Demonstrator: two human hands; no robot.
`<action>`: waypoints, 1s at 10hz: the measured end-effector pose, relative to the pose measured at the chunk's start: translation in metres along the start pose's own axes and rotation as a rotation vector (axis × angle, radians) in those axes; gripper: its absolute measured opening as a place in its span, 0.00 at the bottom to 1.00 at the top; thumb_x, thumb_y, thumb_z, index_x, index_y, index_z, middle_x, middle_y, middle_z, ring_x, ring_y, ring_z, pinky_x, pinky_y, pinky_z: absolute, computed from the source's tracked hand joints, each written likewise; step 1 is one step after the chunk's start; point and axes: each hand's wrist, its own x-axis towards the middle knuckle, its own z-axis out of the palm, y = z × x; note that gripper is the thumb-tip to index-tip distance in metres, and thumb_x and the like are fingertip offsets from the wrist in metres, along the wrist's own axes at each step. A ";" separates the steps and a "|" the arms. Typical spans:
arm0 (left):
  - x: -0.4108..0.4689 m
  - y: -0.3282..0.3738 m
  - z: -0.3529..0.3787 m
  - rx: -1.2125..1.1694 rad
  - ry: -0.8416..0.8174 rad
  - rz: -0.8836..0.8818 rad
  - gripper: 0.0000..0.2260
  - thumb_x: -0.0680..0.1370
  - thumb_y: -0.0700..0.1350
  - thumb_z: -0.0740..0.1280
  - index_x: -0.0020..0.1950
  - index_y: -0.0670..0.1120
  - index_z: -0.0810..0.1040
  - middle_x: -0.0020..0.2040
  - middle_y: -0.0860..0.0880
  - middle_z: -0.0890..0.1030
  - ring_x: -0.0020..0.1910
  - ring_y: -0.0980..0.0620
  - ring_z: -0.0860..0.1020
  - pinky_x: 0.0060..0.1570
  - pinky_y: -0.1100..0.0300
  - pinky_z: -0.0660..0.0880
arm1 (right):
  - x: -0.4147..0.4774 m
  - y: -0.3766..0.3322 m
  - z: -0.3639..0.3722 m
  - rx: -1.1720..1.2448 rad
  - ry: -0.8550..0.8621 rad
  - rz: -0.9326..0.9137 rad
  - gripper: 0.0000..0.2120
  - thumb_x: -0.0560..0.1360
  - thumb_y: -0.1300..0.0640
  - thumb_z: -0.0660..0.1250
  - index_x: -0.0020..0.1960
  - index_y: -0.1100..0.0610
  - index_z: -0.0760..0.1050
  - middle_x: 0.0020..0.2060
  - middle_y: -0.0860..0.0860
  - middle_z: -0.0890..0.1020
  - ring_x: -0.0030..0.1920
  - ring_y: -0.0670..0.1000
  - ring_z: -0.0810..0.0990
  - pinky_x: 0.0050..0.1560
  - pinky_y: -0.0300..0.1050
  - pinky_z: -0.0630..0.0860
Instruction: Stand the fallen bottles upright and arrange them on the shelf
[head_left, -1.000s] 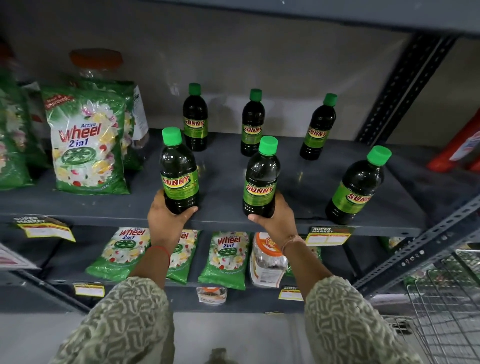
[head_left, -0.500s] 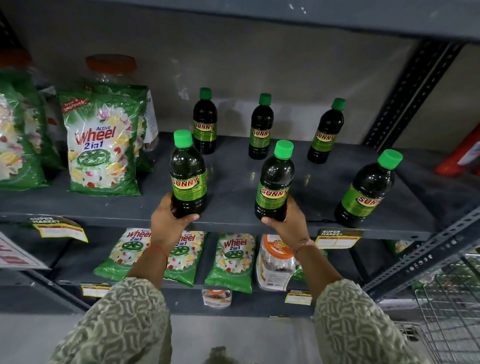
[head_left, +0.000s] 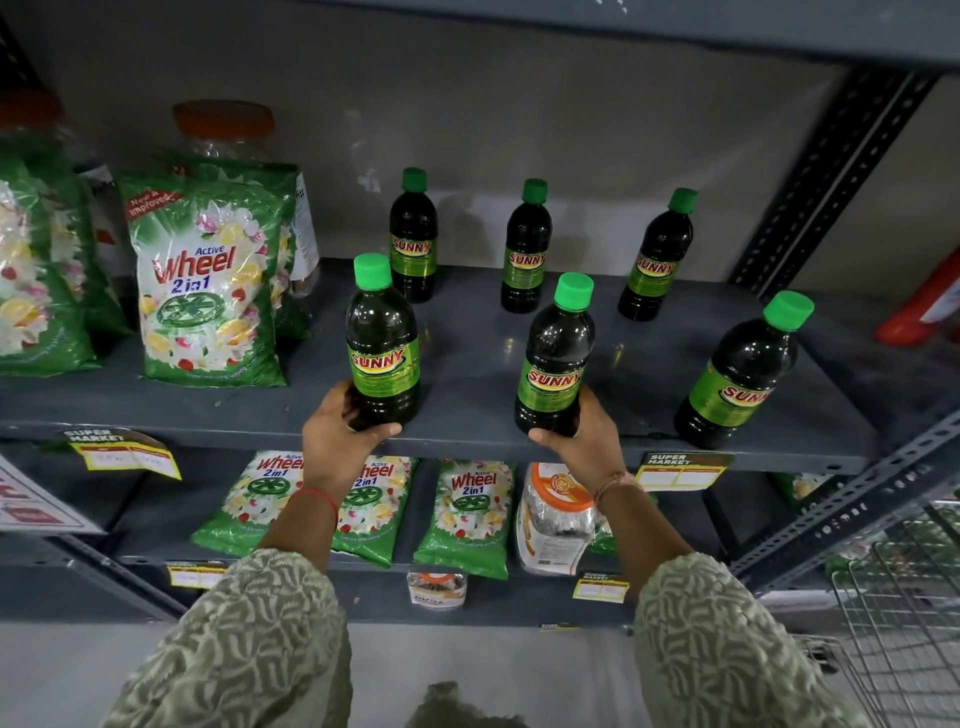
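Several dark Sunny bottles with green caps stand upright on the grey shelf (head_left: 467, 364). My left hand (head_left: 337, 436) grips the base of the front-left bottle (head_left: 383, 343) near the shelf's front edge. My right hand (head_left: 587, 441) grips the base of the front-middle bottle (head_left: 556, 358). A third front bottle (head_left: 737, 374) stands free at the right. Three more form a back row: back-left bottle (head_left: 413, 239), back-middle bottle (head_left: 525, 249), back-right bottle (head_left: 655, 260).
Green Wheel detergent bags (head_left: 208, 280) stand at the shelf's left, an orange-lidded jar (head_left: 223, 124) behind them. The lower shelf holds more Wheel bags (head_left: 467, 514) and a jar (head_left: 556, 514). A wire cart (head_left: 904, 613) sits lower right; a slotted upright post (head_left: 831, 171) bounds the right.
Both hands keep their hold on the same two front bottles. The view has shifted slightly, so everything sits a little further right and lower in frame.
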 end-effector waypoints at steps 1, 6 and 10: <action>0.000 0.000 -0.001 -0.009 -0.002 0.002 0.28 0.63 0.32 0.76 0.62 0.40 0.73 0.59 0.39 0.80 0.57 0.48 0.78 0.58 0.58 0.71 | -0.001 -0.001 0.000 -0.003 0.000 0.006 0.31 0.63 0.60 0.75 0.63 0.58 0.67 0.59 0.57 0.77 0.61 0.57 0.73 0.63 0.55 0.70; -0.003 0.001 -0.003 0.005 -0.028 0.026 0.30 0.64 0.33 0.76 0.63 0.40 0.71 0.61 0.39 0.79 0.58 0.47 0.77 0.59 0.58 0.70 | -0.005 -0.010 -0.002 0.027 -0.030 0.009 0.29 0.65 0.65 0.73 0.63 0.59 0.66 0.60 0.57 0.76 0.58 0.52 0.73 0.57 0.42 0.66; -0.041 0.002 0.000 0.123 0.105 0.097 0.38 0.69 0.46 0.73 0.73 0.42 0.57 0.72 0.40 0.66 0.70 0.47 0.64 0.71 0.49 0.63 | -0.042 0.002 0.001 -0.011 0.150 -0.028 0.49 0.65 0.46 0.73 0.74 0.54 0.46 0.75 0.52 0.53 0.74 0.49 0.51 0.74 0.52 0.55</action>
